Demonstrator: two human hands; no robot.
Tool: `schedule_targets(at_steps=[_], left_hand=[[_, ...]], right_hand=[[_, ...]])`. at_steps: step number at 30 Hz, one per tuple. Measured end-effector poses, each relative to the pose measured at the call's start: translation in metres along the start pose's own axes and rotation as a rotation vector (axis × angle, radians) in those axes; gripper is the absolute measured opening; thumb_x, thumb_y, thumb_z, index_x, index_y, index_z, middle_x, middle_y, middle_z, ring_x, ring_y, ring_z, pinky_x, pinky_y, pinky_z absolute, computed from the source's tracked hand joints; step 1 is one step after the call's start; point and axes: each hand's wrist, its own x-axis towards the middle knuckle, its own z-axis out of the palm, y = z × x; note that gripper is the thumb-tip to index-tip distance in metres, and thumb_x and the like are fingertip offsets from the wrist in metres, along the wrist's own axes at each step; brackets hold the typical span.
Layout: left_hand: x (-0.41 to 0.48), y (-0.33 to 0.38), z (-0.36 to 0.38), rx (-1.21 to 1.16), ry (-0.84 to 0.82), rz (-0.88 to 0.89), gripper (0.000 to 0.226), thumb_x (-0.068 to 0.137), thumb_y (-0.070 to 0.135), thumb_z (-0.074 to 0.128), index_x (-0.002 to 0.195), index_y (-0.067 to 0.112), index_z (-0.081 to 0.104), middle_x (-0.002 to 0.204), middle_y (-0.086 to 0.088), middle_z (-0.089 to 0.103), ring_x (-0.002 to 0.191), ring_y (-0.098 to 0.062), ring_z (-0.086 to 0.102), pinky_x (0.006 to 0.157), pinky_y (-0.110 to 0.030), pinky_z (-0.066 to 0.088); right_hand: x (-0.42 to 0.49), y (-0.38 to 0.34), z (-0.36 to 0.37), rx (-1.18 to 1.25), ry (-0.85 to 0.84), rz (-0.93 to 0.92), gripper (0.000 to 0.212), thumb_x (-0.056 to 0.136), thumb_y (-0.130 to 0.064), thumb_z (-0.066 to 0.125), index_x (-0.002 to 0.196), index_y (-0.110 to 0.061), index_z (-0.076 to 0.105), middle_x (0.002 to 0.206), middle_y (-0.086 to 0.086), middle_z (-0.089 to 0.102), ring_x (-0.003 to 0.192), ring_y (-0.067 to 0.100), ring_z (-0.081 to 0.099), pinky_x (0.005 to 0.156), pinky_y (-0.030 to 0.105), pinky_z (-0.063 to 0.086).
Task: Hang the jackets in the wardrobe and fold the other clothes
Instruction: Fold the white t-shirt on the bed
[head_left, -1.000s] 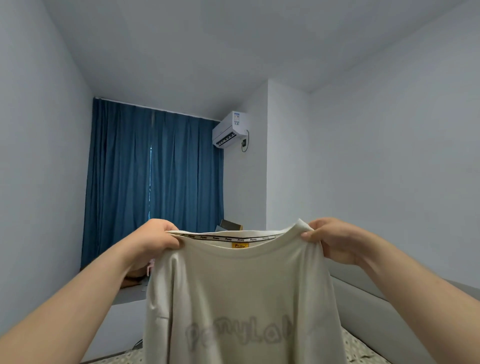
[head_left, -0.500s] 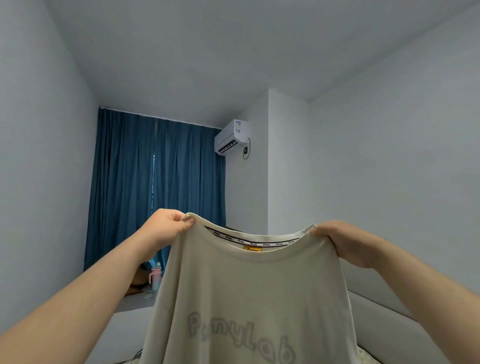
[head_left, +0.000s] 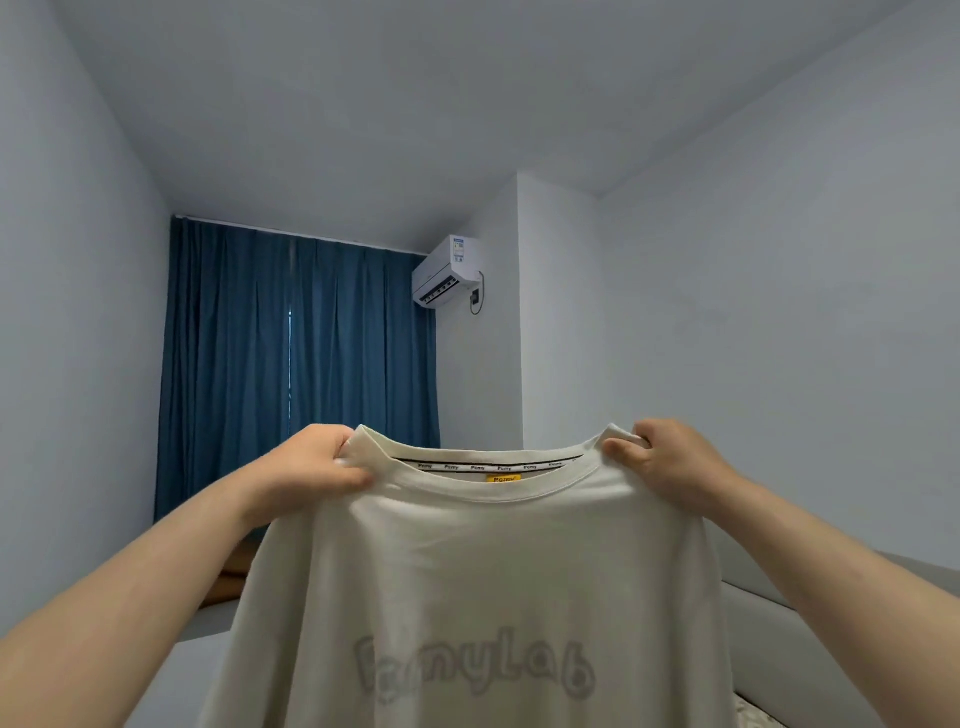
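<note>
**Grips pinch both shoulders of a raised T-shirt**

Each grip is closed on cloth. The left grip (head_left: 311, 467) bunches the cream T-shirt (head_left: 467, 571) at its left shoulder, just beside the collar (head_left: 467, 493), with the thumb on the near face. The right grip (head_left: 670, 462) pinches the other shoulder the same way, fingers curled over the top edge. The two sit about level and well apart, so the shoulder line is stretched taut between them from side to side.

The T-shirt hangs in the air in front of the person, touching nothing else in view. Its long axis runs straight down from the collar, and the hem falls below the frame. The grey printed lettering (head_left: 472, 670) reads the right way round and the yellow neck label (head_left: 503, 478) shows inside the collar, so the front faces the person.

Being no jacket, this piece looks meant for folding, and the step in hand seems to be spreading it out first. The coming move turns on that hanging line. The body lies directly below and midway between the grips, neither one nearer, so both would need to lower together to lay it flat. A grey padded edge (head_left: 810, 649) shows low on the right, but the surface below is hidden.

Behind hang a blue curtain (head_left: 291, 374) and an air conditioner (head_left: 444, 273).
</note>
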Motion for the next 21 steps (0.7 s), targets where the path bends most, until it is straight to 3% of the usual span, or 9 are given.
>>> schedule_targets(at_steps=[3, 7, 11, 14, 17, 21], left_hand=[[0.003, -0.01, 0.0, 0.099, -0.047, -0.029, 0.022, 0.08, 0.025, 0.065, 0.078, 0.004, 0.063, 0.073, -0.005, 0.065, 0.068, -0.013, 0.058, 0.063, -0.031, 0.047], [0.015, -0.037, 0.01, 0.259, 0.187, -0.133, 0.017, 0.088, 0.012, 0.056, 0.074, 0.01, 0.064, 0.075, -0.007, 0.065, 0.072, -0.02, 0.058, 0.062, -0.032, 0.045], [0.016, -0.058, 0.026, 0.353, 0.386, -0.175, 0.026, 0.084, -0.001, 0.039, 0.077, 0.016, 0.058, 0.08, -0.004, 0.062, 0.078, -0.025, 0.057, 0.064, -0.036, 0.046], [0.022, -0.071, 0.033, 0.16, 0.427, -0.216, 0.027, 0.092, 0.006, 0.035, 0.081, 0.016, 0.057, 0.085, -0.007, 0.063, 0.081, -0.028, 0.057, 0.065, -0.035, 0.042], [0.021, -0.077, 0.033, -0.01, 0.4, -0.203, 0.027, 0.1, 0.017, 0.04, 0.085, 0.01, 0.061, 0.09, -0.014, 0.065, 0.078, -0.027, 0.056, 0.067, -0.034, 0.042], [0.001, -0.081, 0.025, -0.183, 0.139, -0.198, 0.039, 0.097, 0.048, 0.052, 0.091, 0.013, 0.066, 0.087, -0.006, 0.072, 0.077, -0.024, 0.064, 0.069, -0.034, 0.047]], right_hand=[[-0.003, 0.005, 0.003, 0.032, -0.02, -0.03, 0.034, 0.098, -0.034, 0.055, 0.072, -0.015, 0.044, 0.07, -0.002, 0.047, 0.064, 0.016, 0.04, 0.058, 0.033, 0.03], [-0.007, 0.005, 0.007, 0.058, -0.07, -0.03, 0.028, 0.098, -0.015, 0.048, 0.071, -0.016, 0.045, 0.074, -0.001, 0.047, 0.07, 0.018, 0.042, 0.059, 0.033, 0.031], [-0.014, 0.003, 0.017, -0.189, 0.042, -0.007, 0.028, 0.103, -0.023, 0.043, 0.075, -0.019, 0.043, 0.085, 0.006, 0.053, 0.082, 0.028, 0.049, 0.065, 0.034, 0.031], [-0.022, -0.001, 0.028, -0.116, 0.152, 0.088, 0.035, 0.105, -0.032, 0.037, 0.075, -0.016, 0.038, 0.078, 0.006, 0.049, 0.076, 0.03, 0.044, 0.06, 0.038, 0.027], [-0.029, -0.005, 0.038, -0.044, 0.135, 0.185, 0.043, 0.104, -0.042, 0.036, 0.074, -0.013, 0.042, 0.072, 0.004, 0.05, 0.073, 0.03, 0.047, 0.055, 0.037, 0.027], [-0.037, -0.003, 0.038, -0.134, 0.187, 0.187, 0.049, 0.103, -0.048, 0.034, 0.07, -0.014, 0.041, 0.071, 0.006, 0.052, 0.074, 0.033, 0.05, 0.056, 0.038, 0.03]])
